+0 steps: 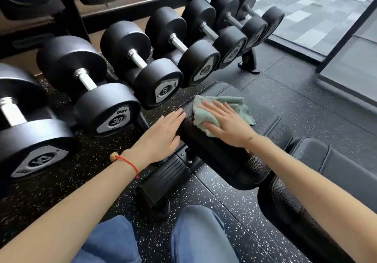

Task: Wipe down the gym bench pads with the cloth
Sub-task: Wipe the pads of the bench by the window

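Observation:
A black padded gym bench runs from the centre to the lower right; its seat pad [265,128] lies in the middle and a second, longer pad [346,173] starts at the right. A pale green cloth [220,103] is spread on the seat pad's near-left part. My right hand [226,124] presses flat on the cloth with straight fingers. Flat and with straight fingers, my left hand [161,134] rests on the left edge of the seat pad, beside the cloth and not touching it.
A rack of black dumbbells [114,91] stands close on the left and behind the bench. The bench's black foot [161,179] juts out below my left hand. My knees in blue jeans [195,236] are at the bottom. A glass wall [326,17] is far right.

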{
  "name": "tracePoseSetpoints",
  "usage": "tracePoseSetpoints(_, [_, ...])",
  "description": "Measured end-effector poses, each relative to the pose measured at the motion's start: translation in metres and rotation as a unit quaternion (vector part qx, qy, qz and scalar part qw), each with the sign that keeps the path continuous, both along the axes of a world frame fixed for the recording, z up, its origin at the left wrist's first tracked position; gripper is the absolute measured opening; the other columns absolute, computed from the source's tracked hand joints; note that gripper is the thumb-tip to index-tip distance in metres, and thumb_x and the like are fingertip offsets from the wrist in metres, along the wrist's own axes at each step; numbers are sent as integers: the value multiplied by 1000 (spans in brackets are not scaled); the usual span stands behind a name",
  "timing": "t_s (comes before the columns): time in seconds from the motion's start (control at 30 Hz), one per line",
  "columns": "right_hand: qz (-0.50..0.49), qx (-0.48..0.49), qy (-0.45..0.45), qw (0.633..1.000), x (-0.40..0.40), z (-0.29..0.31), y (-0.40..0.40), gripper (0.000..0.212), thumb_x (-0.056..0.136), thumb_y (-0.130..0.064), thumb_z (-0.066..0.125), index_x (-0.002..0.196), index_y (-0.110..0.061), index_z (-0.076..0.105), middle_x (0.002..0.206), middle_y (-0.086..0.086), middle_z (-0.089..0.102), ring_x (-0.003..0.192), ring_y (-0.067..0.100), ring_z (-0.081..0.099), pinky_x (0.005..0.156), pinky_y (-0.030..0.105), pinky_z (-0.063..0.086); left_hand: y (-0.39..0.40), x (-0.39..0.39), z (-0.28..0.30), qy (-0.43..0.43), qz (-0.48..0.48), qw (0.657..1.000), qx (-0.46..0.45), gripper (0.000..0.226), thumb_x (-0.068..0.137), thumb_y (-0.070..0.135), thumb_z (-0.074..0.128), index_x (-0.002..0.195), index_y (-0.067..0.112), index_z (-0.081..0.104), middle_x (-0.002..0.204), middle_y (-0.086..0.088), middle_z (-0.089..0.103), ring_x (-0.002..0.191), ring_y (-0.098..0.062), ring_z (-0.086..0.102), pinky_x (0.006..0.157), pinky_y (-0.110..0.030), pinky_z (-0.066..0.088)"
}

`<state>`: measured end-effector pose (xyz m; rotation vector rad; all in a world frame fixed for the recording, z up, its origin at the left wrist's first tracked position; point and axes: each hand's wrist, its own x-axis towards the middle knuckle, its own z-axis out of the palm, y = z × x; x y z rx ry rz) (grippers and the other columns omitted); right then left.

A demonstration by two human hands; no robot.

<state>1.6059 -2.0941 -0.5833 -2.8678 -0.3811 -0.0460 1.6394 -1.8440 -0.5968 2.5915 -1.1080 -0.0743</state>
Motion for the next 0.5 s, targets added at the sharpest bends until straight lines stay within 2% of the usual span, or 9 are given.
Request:
tracePoseSetpoints(0.1, [-128,-8,-2,992,51,8,-28,57,100,-45,27,152,-22,27,161,5,22,148,24,15,121,41,5,-1,-2,2,13,2,1000,-4,66,98,21,44,156,14,12,164,2,6,150,-11,5,123,-34,8])
tracePoseSetpoints(0.2, [-188,-14,30,982,72,6,-23,60,102,-49,29,155,-24,19,164,0,11,151,26,3,122,43,-4,-3,-4,3,21,7,1000,-10,66,99,22,44,156,15,11,164,2,5,150,-11,4,123,-33,6])
tracePoseSetpoints(0.3, [-118,1,23,993,29,3,-12,62,101,-54,30,155,-32,12,164,-5,3,151,25,-3,119,42,-10,-4,-4,4,23,11,1000,-9,66,99,22,44,156,15,12,164,1,6,150,-11,4,123,-34,6])
tracePoseSetpoints(0.4, [-45,18,1,999,-58,3,-7,62,97,-64,24,153,-44,7,162,-16,-3,150,16,-9,120,37,-11,-5,-3,6,20,12,1000,-7,64,100,24,43,156,15,13,164,2,8,150,-11,5,121,-33,4])
tracePoseSetpoints(0.5, [-82,3,2,997,-99,-1,-30,64,92,-71,15,151,-48,4,161,-19,-4,150,10,-10,121,34,-9,-6,-4,6,17,16,1000,-10,63,100,25,43,156,15,14,164,1,9,150,-11,7,120,-32,4])
